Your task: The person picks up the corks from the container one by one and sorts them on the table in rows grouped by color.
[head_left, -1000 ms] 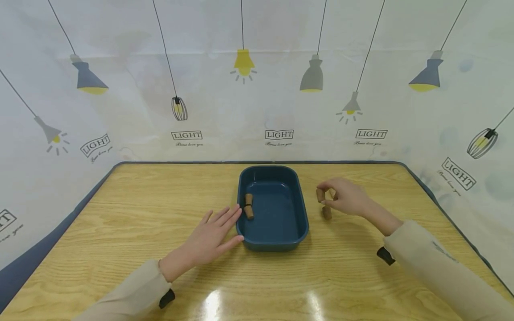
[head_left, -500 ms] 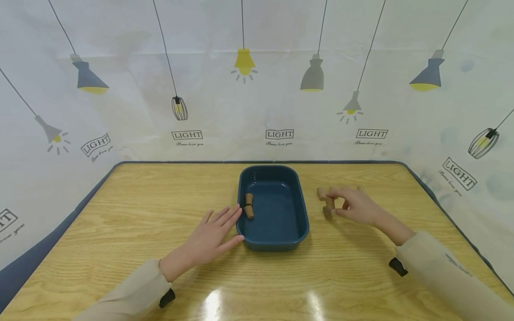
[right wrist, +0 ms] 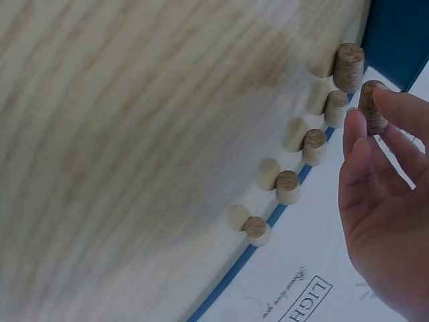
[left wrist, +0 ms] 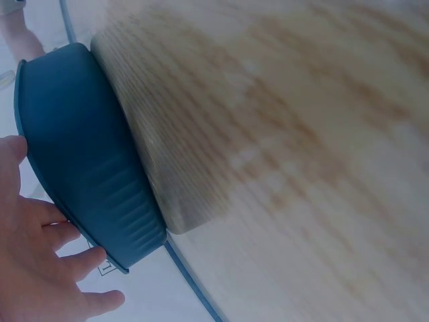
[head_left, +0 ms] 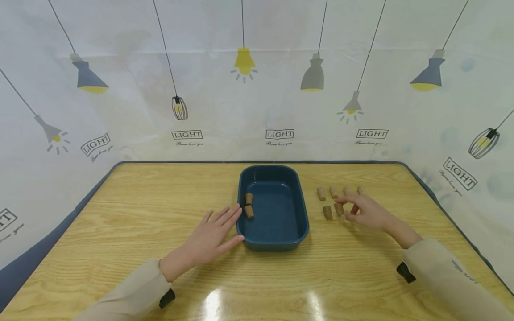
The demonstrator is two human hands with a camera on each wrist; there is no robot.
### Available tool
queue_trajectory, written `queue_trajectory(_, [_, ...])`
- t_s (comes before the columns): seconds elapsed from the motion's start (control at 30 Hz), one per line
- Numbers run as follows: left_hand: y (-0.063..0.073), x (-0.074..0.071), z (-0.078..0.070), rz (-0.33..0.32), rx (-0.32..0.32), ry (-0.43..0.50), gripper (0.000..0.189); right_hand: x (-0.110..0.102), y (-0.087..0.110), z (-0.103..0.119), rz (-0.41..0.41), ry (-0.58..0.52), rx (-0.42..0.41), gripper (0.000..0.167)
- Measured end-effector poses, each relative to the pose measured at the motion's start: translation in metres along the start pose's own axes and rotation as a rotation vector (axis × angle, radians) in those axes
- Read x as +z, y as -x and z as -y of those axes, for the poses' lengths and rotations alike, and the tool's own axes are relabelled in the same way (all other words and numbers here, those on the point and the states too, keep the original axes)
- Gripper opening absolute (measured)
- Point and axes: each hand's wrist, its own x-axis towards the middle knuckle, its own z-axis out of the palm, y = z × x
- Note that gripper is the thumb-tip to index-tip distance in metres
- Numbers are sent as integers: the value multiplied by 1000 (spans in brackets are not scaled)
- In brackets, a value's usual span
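My right hand (head_left: 371, 213) pinches a brown cork stopper (head_left: 338, 209) between thumb and fingers, right of the blue tray. In the right wrist view, this cork (right wrist: 372, 107) shows between the fingertips. Just left of it another cork (head_left: 327, 212) stands on the table. Behind them several corks form a row, from the leftmost cork (head_left: 321, 194) to the rightmost cork (head_left: 362, 191). My left hand (head_left: 209, 236) has its fingers spread, with fingertips touching the left rim of the blue tray (head_left: 297, 243). Inside the tray, by its left wall, are two corks (head_left: 249, 211).
The wooden table (head_left: 160, 191) has a dark blue edge. Behind and beside it hangs a pale backdrop (head_left: 277, 102) printed with lamps. Black bands (head_left: 405, 272) show at both wrists.
My right hand has shifted from the left end of the back row to the right and nearer, now with a cork beside the front one. My left hand has stayed still.
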Motion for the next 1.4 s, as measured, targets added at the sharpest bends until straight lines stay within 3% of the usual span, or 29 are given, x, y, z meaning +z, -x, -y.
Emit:
queue_trajectory(0.33, [0,0,-1,10,-9,0,66,11,6,-21,42,-86,108,41])
queue_trajectory(1.0, [0,-1,-1,13,-10,20,66,14,5,-28,50,-108,164,42])
queue_trajectory(1.4, [0,-1,-1,16,-10,8,66,12,6,-30,75,-131,155,43])
